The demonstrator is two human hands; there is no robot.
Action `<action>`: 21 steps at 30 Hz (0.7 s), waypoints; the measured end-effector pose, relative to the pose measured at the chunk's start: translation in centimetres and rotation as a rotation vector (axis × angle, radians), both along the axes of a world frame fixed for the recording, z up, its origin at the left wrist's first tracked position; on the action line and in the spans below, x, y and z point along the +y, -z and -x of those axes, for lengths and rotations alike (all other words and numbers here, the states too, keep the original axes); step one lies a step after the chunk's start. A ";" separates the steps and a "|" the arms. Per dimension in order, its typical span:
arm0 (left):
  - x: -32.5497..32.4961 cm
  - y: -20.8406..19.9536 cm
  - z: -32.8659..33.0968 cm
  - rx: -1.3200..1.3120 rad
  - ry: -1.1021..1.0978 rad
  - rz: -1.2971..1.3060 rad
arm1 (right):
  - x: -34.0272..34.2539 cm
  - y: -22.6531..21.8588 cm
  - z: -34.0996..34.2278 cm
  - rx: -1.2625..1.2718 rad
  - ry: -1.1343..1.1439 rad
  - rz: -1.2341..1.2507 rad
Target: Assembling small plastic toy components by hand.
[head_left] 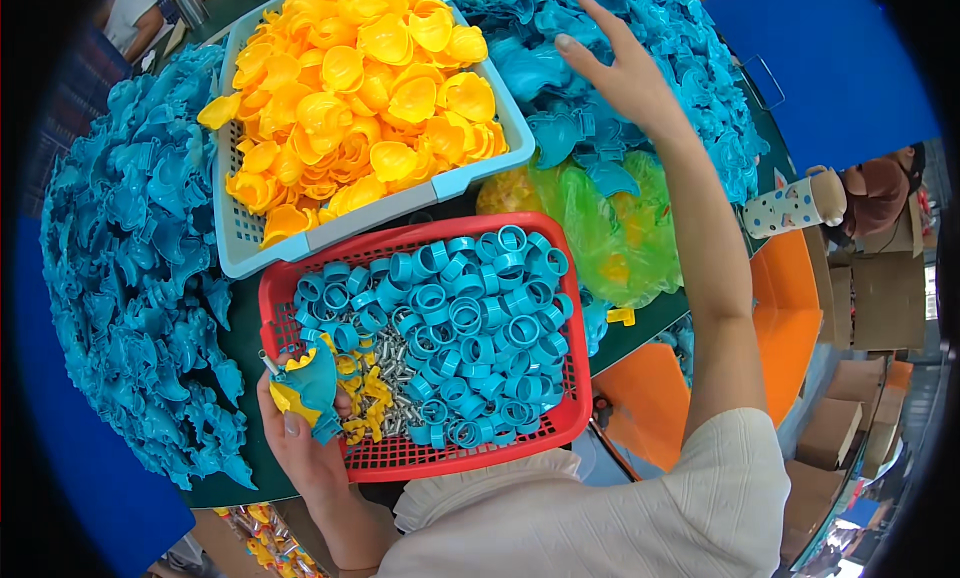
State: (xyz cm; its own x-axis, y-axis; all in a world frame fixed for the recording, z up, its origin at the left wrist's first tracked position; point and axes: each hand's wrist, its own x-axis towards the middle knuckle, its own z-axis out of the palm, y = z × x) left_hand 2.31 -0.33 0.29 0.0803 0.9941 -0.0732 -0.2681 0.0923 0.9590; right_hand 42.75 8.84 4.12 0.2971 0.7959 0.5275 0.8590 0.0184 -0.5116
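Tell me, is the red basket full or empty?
Nearly full. The red basket holds a heap of blue rings, with small metal screws and yellow bits beside the left hand.

the teal and yellow toy piece (308, 386) in the left hand (300, 443) looks like smooth, faintly glossy moulded plastic. the red basket (420, 460) beside it is perforated plastic; inside it lie glossy teal plastic rings (470, 328) and shiny metal screws (392, 363). behind the red basket, the grey-blue crate (240, 240) holds glossy orange-yellow plastic shells (350, 98). right of the basket, a thin, crinkled green plastic bag (600, 228) shines. the sleeve (640, 508) is matt ribbed cloth.
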 end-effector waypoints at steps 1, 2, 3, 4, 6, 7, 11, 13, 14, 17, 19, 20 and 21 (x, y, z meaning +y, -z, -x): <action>-0.1 0.0 0.2 -0.002 -0.005 0.001 | -0.3 -0.8 0.3 -0.051 -0.061 0.062; -0.3 0.1 0.2 -0.008 -0.012 0.003 | -0.8 -1.8 0.4 -0.105 -0.124 0.125; -0.3 0.1 0.3 -0.004 -0.019 0.007 | -1.7 -3.1 0.3 -0.047 -0.115 0.181; -0.4 0.1 0.4 -0.010 -0.024 0.006 | -2.6 -4.3 -0.4 0.011 -0.109 0.235; -0.5 0.0 0.5 -0.008 -0.037 0.008 | -4.6 -5.7 -4.0 0.025 0.032 0.143; -0.5 0.0 0.6 -0.015 -0.034 0.012 | -5.6 -5.5 -5.9 0.072 0.061 -0.007; 0.3 0.2 0.9 -0.084 0.036 0.015 | -14.1 -0.7 -17.7 -0.012 0.620 0.007; 0.1 0.0 0.6 -0.077 0.027 0.020 | -16.1 5.0 -20.6 0.116 0.726 0.114; 0.0 -0.1 0.6 -0.071 0.030 0.027 | -15.8 6.5 -19.7 0.223 0.799 0.139; -0.1 0.1 1.0 -0.067 0.057 0.031 | -12.8 7.3 -14.4 0.275 0.859 0.111; -0.1 0.1 1.1 -0.073 0.073 0.026 | -11.7 6.2 -11.9 0.299 0.858 0.055; -0.1 0.2 1.0 -0.073 0.078 0.018 | -11.2 6.0 -11.3 0.329 0.846 0.002; -0.2 0.2 0.9 -0.075 0.083 0.018 | -10.7 5.8 -10.7 0.327 0.851 0.000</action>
